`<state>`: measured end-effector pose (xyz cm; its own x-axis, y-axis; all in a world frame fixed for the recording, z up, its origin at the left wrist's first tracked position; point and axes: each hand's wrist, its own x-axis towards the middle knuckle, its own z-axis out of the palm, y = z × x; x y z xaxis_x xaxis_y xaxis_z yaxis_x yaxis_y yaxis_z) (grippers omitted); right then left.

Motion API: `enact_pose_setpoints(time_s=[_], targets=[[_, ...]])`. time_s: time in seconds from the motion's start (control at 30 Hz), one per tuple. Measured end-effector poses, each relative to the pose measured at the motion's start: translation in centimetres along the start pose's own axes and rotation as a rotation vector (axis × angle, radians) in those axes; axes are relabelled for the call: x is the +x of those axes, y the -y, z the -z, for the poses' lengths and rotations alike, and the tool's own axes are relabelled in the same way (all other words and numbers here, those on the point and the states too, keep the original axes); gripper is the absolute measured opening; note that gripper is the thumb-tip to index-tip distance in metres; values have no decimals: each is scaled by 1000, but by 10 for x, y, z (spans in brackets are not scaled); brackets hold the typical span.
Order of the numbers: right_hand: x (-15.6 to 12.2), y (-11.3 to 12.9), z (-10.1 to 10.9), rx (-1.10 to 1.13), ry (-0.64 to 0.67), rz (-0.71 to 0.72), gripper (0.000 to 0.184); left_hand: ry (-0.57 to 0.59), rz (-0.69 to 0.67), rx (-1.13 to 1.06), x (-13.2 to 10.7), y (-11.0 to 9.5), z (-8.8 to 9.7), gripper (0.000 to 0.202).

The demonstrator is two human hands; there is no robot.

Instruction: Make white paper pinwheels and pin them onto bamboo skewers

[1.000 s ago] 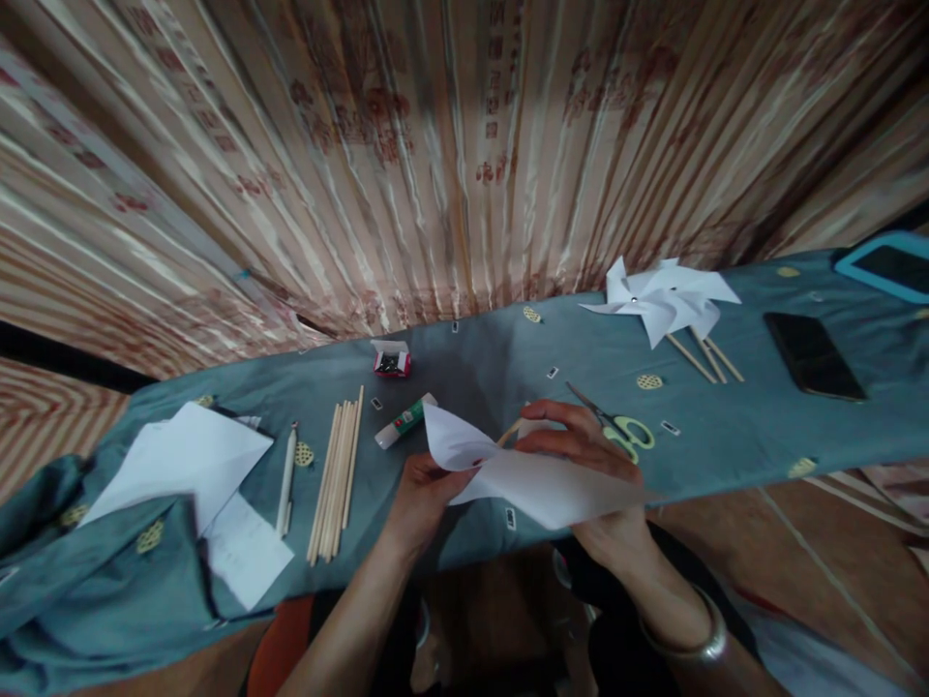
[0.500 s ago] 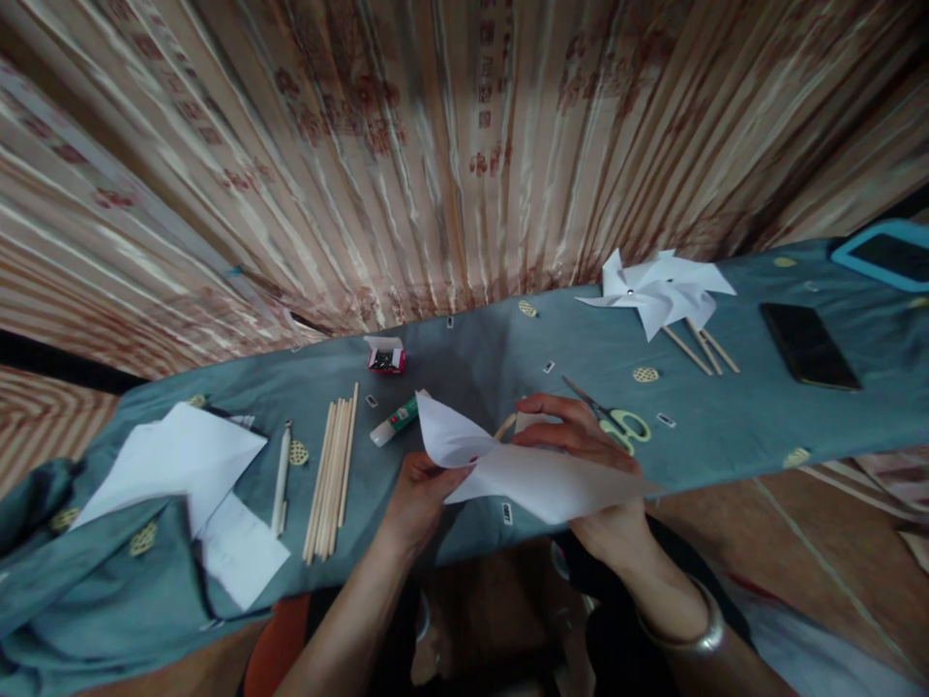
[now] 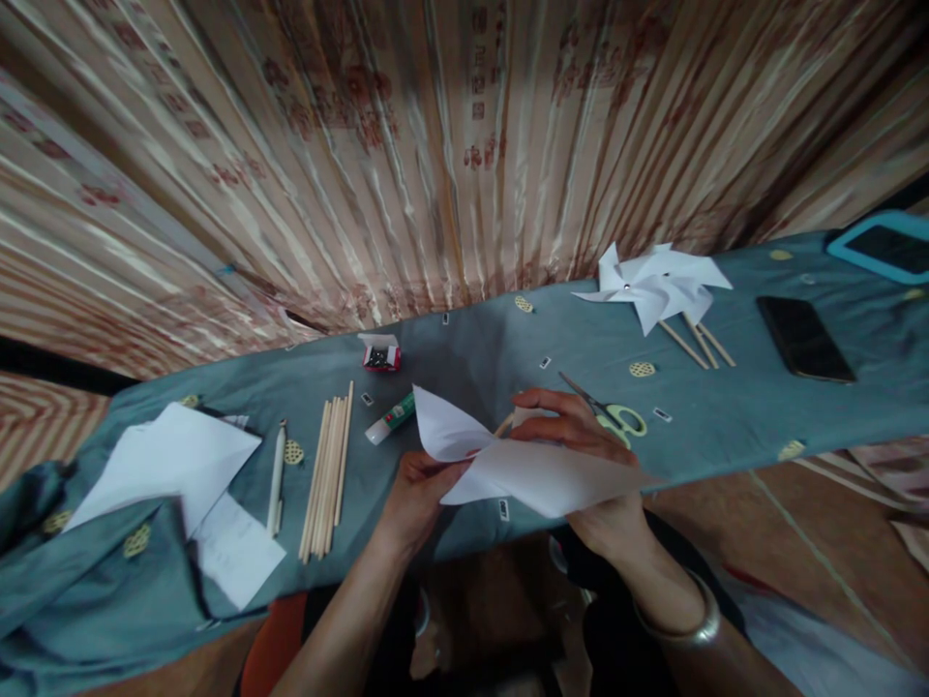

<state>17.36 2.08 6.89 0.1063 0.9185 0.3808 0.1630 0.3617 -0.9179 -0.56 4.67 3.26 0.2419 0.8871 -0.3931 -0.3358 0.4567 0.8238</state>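
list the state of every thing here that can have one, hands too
left hand, pinching curled paper
right hand, gripping curled paper
curled paper, bent, held in both hands
small box, lid up
glue stick, on its side
scissors, lying flat
wooden sticks, lying side by side
pinwheels, assembled, overlapping
loose paper, lying overlapped
pen-like tool, lying flat
phone, screen dark
tablet, screen dark
curtain, drawn

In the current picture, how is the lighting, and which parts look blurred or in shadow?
Head view: dim, uneven light, pale streaks on the curtain; head view: soft shadow on the cloth beyond the left hand; head view: blurred right tip on the held paper, a glint on the bracelet.
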Motion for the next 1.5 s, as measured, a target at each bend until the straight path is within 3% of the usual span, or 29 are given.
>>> enact_pose_setpoints(time_s=[1.5], targets=[[4,2,-1,-55,-12,21,20,27,19,-24,-1,3,1,40]])
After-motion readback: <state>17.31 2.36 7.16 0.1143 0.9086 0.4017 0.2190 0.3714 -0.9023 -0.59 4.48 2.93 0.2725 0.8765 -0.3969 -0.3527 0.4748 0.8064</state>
